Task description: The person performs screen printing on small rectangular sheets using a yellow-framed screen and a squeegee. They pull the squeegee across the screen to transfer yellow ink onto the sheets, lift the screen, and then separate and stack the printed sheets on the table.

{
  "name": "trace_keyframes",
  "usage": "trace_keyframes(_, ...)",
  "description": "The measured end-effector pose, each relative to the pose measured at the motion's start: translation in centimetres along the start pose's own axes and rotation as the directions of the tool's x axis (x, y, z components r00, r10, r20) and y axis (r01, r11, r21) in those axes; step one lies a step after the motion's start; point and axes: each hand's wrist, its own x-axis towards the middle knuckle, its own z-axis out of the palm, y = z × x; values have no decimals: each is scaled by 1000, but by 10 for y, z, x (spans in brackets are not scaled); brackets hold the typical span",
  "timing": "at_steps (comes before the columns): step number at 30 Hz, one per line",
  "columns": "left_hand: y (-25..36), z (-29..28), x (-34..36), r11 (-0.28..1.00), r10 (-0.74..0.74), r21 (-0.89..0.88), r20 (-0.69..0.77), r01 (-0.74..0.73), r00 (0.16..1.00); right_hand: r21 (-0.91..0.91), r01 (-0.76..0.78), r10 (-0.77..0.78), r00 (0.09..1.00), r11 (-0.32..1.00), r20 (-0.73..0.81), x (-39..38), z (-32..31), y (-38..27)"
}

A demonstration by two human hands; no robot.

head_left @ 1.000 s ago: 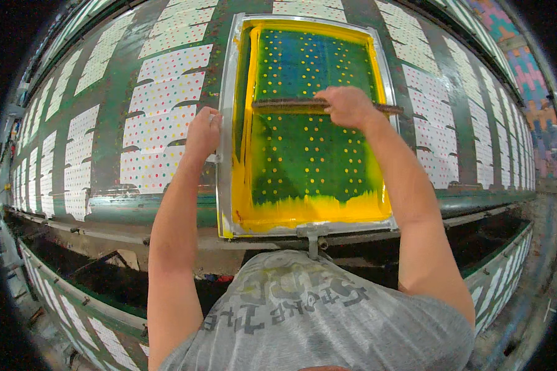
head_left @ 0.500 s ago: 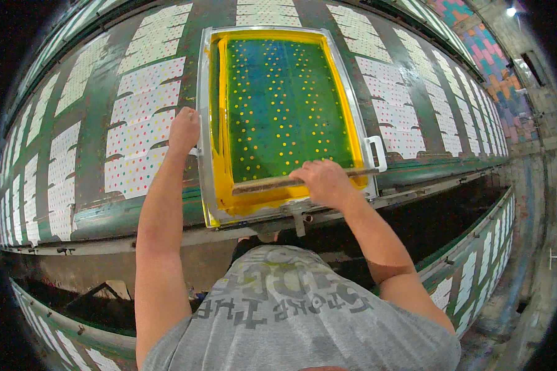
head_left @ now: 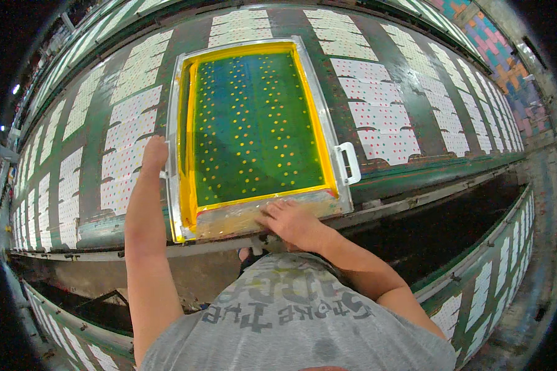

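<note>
A metal-framed printing screen (head_left: pixel 325 127) lies flat on a long green table (head_left: pixel 422 117). Its mesh (head_left: pixel 254 123) is green with small coloured dots and has a yellow border. My left hand (head_left: pixel 154 154) grips the frame's left rail. At the frame's near end, my right hand (head_left: pixel 294 224) presses down on a squeegee (head_left: pixel 235 217) smeared with yellow ink. A white handle (head_left: pixel 348 162) sticks out from the frame's right rail.
White dotted fabric pieces (head_left: pixel 384 139) lie in rows along the table on both sides of the screen, including by my left hand (head_left: pixel 122 164). A metal rail (head_left: pixel 414 201) runs along the table's near edge. A lower shelf (head_left: pixel 498 278) at the right holds more pieces.
My right hand has drawn the squeegee across the mesh from its middle to the near end of the frame. My left hand has stayed on the left rail.
</note>
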Motion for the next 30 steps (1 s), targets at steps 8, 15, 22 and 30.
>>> trace_keyframes(8, 31, -22, -27, 953, -219, -260, -224, 159, 950, 204, -230, 300, 842, 951, -449, -74, -41, 95)
trace_keyframes(15, 32, -34, -32, 924, -236, -341, -157, 171, 959, 422, -603, 736, 552, 677, -392, -88, -36, 159)
trace_keyframes(22, 41, -31, -36, 884, -325, -393, -124, 254, 938, 735, -521, 863, 474, 435, -175, -81, -32, 172)
trace_keyframes(30, 3, -21, -15, 793, -354, -504, 78, 343, 932, 762, -443, 831, 512, 472, -217, -94, -62, 161)
